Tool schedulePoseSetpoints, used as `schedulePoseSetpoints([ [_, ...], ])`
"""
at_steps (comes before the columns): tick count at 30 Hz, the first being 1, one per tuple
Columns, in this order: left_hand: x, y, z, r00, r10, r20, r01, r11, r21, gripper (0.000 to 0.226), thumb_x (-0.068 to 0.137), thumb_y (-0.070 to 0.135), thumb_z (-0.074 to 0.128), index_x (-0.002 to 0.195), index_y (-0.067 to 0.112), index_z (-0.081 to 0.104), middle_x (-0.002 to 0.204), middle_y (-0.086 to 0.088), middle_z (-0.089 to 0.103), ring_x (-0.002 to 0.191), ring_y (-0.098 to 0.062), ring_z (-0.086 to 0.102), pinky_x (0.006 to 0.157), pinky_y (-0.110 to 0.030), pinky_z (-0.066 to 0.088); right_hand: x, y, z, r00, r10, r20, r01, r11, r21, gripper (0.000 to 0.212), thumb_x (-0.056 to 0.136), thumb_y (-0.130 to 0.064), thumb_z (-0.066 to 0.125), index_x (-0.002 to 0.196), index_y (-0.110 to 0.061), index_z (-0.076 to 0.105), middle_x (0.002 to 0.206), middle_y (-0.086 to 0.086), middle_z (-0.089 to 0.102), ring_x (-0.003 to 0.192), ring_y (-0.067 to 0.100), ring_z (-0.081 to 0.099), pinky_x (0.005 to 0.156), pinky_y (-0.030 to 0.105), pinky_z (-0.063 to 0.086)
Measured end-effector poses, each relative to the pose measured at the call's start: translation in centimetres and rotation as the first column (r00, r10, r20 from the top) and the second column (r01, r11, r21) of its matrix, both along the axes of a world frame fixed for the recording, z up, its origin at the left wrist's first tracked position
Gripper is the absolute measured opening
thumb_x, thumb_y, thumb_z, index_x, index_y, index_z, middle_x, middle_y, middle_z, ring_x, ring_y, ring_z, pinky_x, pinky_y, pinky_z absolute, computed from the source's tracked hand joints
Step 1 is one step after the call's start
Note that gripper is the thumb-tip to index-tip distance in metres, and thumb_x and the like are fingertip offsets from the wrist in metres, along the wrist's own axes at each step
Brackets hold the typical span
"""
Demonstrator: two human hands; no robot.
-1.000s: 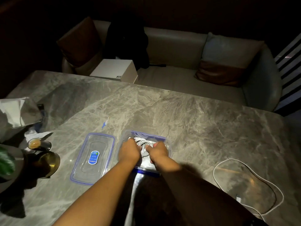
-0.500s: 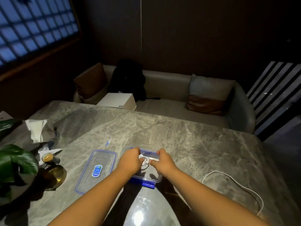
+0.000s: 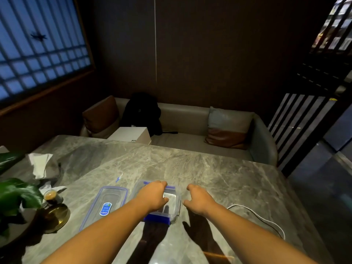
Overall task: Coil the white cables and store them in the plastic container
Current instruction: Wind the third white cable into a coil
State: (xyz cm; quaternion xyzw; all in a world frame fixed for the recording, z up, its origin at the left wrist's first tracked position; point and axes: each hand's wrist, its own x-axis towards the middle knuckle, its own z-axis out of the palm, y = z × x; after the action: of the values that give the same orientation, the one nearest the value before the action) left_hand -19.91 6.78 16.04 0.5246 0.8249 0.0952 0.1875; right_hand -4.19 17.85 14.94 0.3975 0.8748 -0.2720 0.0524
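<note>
The clear plastic container (image 3: 176, 203) with blue clips sits on the marble table in front of me. My left hand (image 3: 153, 197) lies palm down over it and hides most of the inside, so no coiled cable shows under it. My right hand (image 3: 199, 201) hovers just right of the container with fingers spread and nothing in it. A loose white cable (image 3: 256, 214) curves across the table farther right. The container's lid (image 3: 114, 197), with a blue label, lies flat to the left of the container.
At the left edge are a green plant (image 3: 17, 195), a small glass cup (image 3: 50, 196), a brass dish (image 3: 57, 214) and crumpled tissue (image 3: 39, 163). Behind the table a sofa (image 3: 186, 121) holds cushions, a white box (image 3: 131, 135) and a black bag (image 3: 142, 111).
The camera has tilted up. My right hand has come out of the container and moved to its right, fingers spread. My left hand stays over the container.
</note>
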Motion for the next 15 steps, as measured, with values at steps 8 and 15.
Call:
schedulePoseSetpoints([
  [8, 2.2, 2.9, -0.8, 0.996, -0.086, -0.037, 0.086, 0.996, 0.017, 0.042, 0.093, 0.033, 0.061, 0.13, 0.016, 0.055, 0.131, -0.006, 0.06, 0.116, -0.024, 0.059, 0.096, -0.035, 0.049, 2.3, 1.1, 0.4, 0.996, -0.024, -0.092, 0.026, 1.0, 0.018, 0.059, 0.089, -0.037, 0.061, 0.142, -0.018, 0.045, 0.145, 0.006, 0.05, 0.129, 0.023, 0.051, 0.103, 0.033, 0.044],
  [15, 7.8, 7.0, -2.1, 0.965, -0.262, -0.007, 0.262, 0.965, -0.012, 0.047, 0.091, 0.035, 0.062, 0.133, 0.013, 0.054, 0.134, -0.01, 0.058, 0.12, -0.028, 0.057, 0.1, -0.038, 0.047, 8.8, 3.2, -1.2, 0.982, -0.174, -0.075, 0.173, 0.985, -0.026, 0.059, 0.087, -0.039, 0.063, 0.139, -0.016, 0.047, 0.142, 0.007, 0.053, 0.129, 0.023, 0.052, 0.104, 0.034, 0.044],
])
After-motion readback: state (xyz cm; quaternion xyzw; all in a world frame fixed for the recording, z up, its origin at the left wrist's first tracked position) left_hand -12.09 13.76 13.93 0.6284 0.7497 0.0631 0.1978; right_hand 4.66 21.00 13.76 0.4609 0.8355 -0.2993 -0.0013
